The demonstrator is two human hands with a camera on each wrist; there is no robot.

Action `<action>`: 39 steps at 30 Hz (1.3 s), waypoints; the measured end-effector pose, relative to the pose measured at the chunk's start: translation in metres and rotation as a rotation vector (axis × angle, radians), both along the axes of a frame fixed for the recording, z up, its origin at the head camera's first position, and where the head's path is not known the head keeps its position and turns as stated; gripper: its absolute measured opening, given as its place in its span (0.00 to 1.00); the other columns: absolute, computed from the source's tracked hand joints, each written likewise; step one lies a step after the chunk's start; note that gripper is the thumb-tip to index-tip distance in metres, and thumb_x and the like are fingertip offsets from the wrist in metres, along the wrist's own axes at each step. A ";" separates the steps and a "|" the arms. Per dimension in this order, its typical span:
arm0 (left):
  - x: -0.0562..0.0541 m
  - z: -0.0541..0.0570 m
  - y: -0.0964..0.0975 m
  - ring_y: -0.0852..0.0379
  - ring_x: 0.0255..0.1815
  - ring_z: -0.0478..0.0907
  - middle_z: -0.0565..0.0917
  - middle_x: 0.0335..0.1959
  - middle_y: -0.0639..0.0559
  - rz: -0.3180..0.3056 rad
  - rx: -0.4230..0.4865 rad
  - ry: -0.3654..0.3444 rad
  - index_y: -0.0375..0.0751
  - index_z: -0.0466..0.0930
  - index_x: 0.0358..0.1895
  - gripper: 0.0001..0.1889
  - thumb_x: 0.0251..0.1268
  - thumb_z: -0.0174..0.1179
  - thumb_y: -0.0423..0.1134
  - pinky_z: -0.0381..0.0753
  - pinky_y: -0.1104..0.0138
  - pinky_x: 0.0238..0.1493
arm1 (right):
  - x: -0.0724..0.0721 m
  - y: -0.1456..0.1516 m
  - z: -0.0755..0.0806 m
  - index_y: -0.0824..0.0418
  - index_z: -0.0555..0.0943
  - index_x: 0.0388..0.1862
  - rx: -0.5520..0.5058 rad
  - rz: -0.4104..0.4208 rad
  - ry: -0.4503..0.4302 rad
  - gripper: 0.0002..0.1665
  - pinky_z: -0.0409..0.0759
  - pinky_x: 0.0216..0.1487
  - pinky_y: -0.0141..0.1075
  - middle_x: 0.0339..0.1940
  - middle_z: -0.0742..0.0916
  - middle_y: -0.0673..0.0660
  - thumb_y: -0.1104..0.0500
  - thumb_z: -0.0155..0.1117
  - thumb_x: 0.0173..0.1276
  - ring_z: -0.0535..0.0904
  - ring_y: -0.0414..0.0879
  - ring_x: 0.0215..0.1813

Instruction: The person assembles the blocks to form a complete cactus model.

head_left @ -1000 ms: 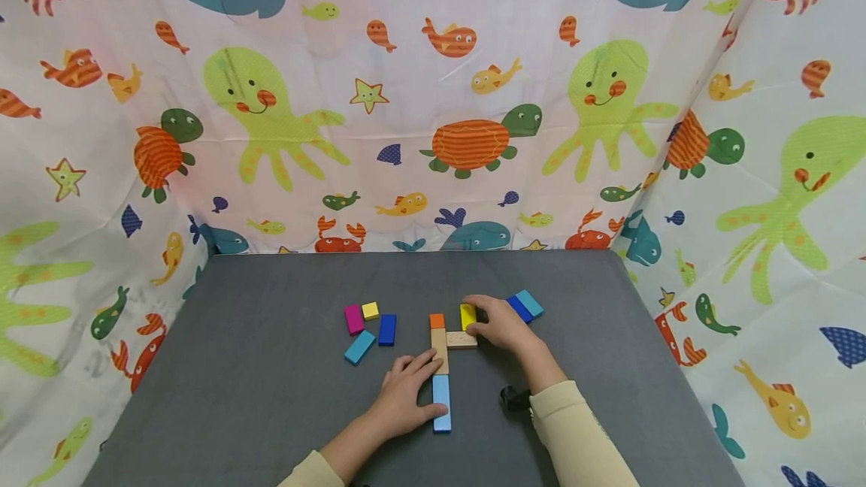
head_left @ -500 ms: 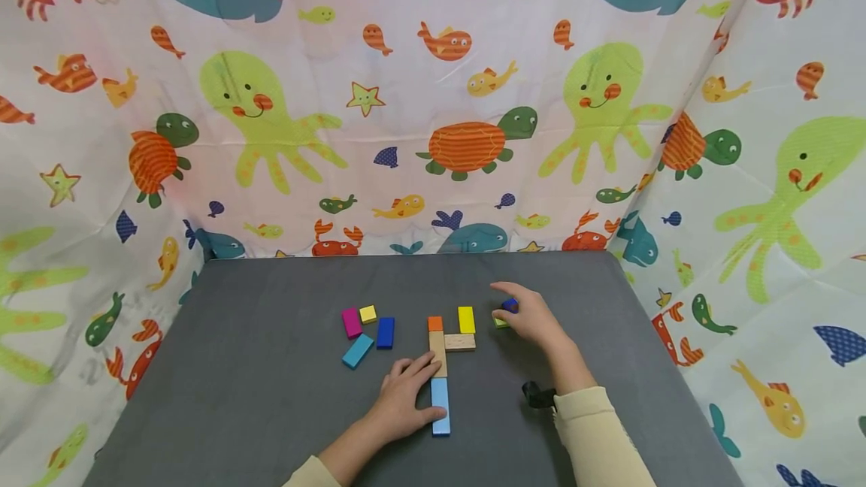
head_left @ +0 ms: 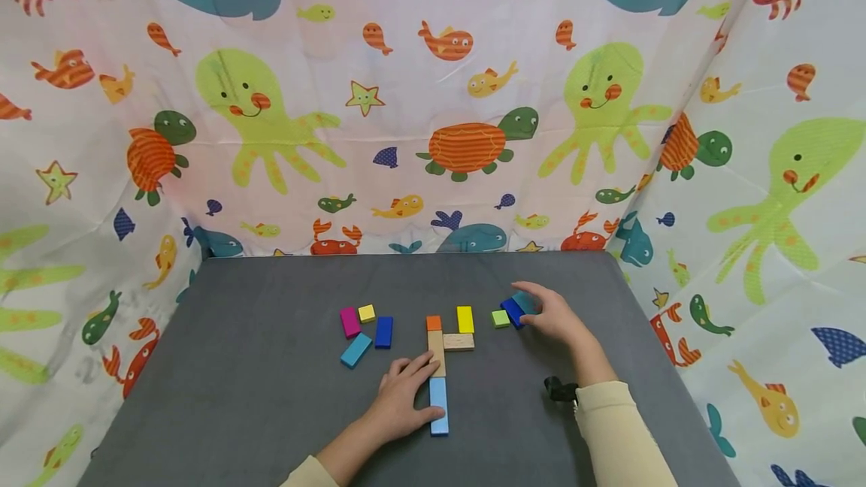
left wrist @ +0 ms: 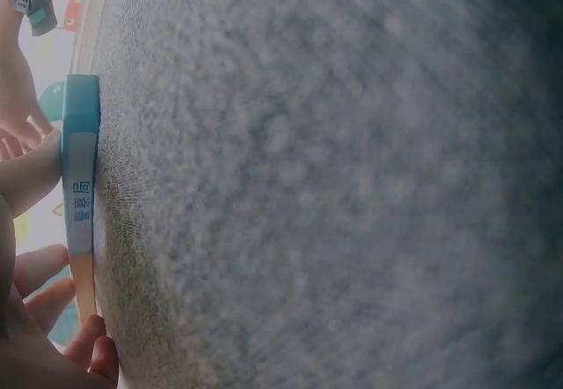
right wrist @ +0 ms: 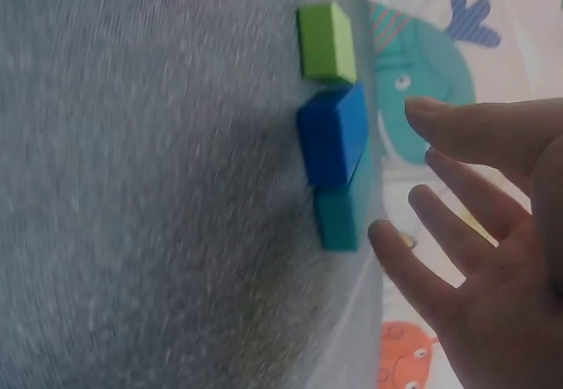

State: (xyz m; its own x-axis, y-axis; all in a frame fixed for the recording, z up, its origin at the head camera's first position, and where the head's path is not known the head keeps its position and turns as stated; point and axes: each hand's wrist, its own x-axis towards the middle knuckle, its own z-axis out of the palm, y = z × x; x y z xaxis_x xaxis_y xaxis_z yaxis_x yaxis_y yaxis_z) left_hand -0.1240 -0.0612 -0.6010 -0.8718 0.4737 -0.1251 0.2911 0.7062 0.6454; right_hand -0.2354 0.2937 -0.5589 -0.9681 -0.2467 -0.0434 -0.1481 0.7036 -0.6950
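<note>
My left hand [head_left: 404, 398] rests beside a column of blocks, thumb at the light blue block [head_left: 438, 404] and fingertips over the plain wooden block [head_left: 436, 359]. An orange block [head_left: 434, 323] tops that column. A short wooden block [head_left: 460, 342] juts right from it, with a yellow block [head_left: 464, 319] standing at its far side. Farther right, my right hand [head_left: 561, 322] hovers with spread fingers by a teal block [head_left: 524, 302] and a dark blue block [right wrist: 330, 138]. The right wrist view shows nothing between those fingers. A small green block [right wrist: 325, 44] lies beside the dark blue one.
Left of the column lie a magenta block [head_left: 350, 322], a small yellow cube [head_left: 366, 313], another teal block [head_left: 355, 350] and another dark blue block [head_left: 383, 332]. The grey tabletop [head_left: 271, 397] ends at a patterned sea-animal curtain [head_left: 399, 96].
My right hand has left the yellow block and moved right, past the green block, to the teal and dark blue blocks. My left hand has stayed at the column.
</note>
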 end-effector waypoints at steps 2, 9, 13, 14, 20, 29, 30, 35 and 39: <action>0.000 -0.001 0.000 0.37 0.75 0.60 0.64 0.84 0.52 -0.003 0.006 0.004 0.51 0.70 0.80 0.42 0.65 0.74 0.58 0.62 0.31 0.68 | -0.002 0.006 -0.004 0.61 0.70 0.80 -0.010 0.021 -0.012 0.41 0.72 0.70 0.67 0.81 0.71 0.69 0.72 0.69 0.69 0.66 0.72 0.79; 0.000 -0.004 -0.001 0.37 0.74 0.60 0.64 0.84 0.52 -0.003 0.016 0.015 0.51 0.70 0.80 0.42 0.64 0.73 0.59 0.63 0.31 0.68 | -0.010 0.016 -0.013 0.60 0.68 0.82 -0.028 0.069 -0.044 0.47 0.64 0.75 0.69 0.84 0.67 0.68 0.80 0.55 0.63 0.61 0.72 0.82; -0.001 -0.004 -0.001 0.37 0.75 0.60 0.64 0.84 0.53 0.002 0.014 0.007 0.52 0.70 0.80 0.42 0.64 0.73 0.59 0.62 0.31 0.68 | -0.014 0.016 -0.014 0.57 0.69 0.82 -0.011 0.077 -0.073 0.48 0.60 0.77 0.70 0.84 0.67 0.66 0.80 0.50 0.61 0.59 0.71 0.83; -0.001 -0.004 -0.001 0.37 0.75 0.60 0.63 0.84 0.53 0.003 0.012 0.003 0.52 0.70 0.80 0.42 0.64 0.73 0.59 0.62 0.31 0.68 | -0.015 0.016 -0.015 0.56 0.69 0.82 -0.008 0.074 -0.084 0.49 0.59 0.77 0.70 0.84 0.68 0.66 0.80 0.50 0.60 0.59 0.71 0.83; 0.000 -0.003 -0.001 0.37 0.77 0.58 0.62 0.85 0.55 0.002 0.003 -0.027 0.54 0.69 0.81 0.43 0.64 0.73 0.59 0.61 0.31 0.70 | -0.018 0.018 -0.021 0.60 0.74 0.77 0.063 0.075 -0.064 0.44 0.61 0.76 0.72 0.79 0.72 0.68 0.81 0.51 0.61 0.64 0.72 0.79; 0.000 0.005 0.000 0.37 0.76 0.59 0.62 0.85 0.53 0.004 -0.011 -0.034 0.52 0.69 0.81 0.42 0.65 0.73 0.58 0.61 0.31 0.70 | -0.017 0.018 -0.018 0.69 0.73 0.76 0.125 -0.064 -0.011 0.40 0.75 0.67 0.63 0.72 0.74 0.74 0.73 0.73 0.65 0.76 0.70 0.67; 0.000 0.005 -0.001 0.37 0.76 0.59 0.62 0.85 0.53 0.004 -0.011 -0.034 0.52 0.69 0.81 0.43 0.65 0.74 0.58 0.61 0.31 0.70 | -0.016 0.018 -0.017 0.70 0.72 0.77 0.120 -0.081 -0.019 0.40 0.76 0.67 0.63 0.71 0.73 0.74 0.72 0.73 0.66 0.76 0.70 0.67; -0.001 0.000 -0.001 0.37 0.77 0.58 0.63 0.85 0.54 0.012 0.008 -0.034 0.52 0.70 0.80 0.42 0.64 0.74 0.57 0.61 0.31 0.70 | -0.014 0.016 -0.011 0.70 0.69 0.78 0.101 -0.133 -0.021 0.41 0.80 0.64 0.61 0.72 0.71 0.74 0.69 0.74 0.68 0.80 0.69 0.63; -0.002 -0.003 0.000 0.38 0.77 0.58 0.62 0.85 0.55 0.017 0.007 -0.040 0.54 0.70 0.80 0.43 0.64 0.74 0.58 0.60 0.31 0.71 | -0.012 0.011 -0.002 0.69 0.72 0.77 0.097 -0.144 0.021 0.40 0.82 0.61 0.58 0.71 0.73 0.72 0.64 0.76 0.69 0.80 0.65 0.58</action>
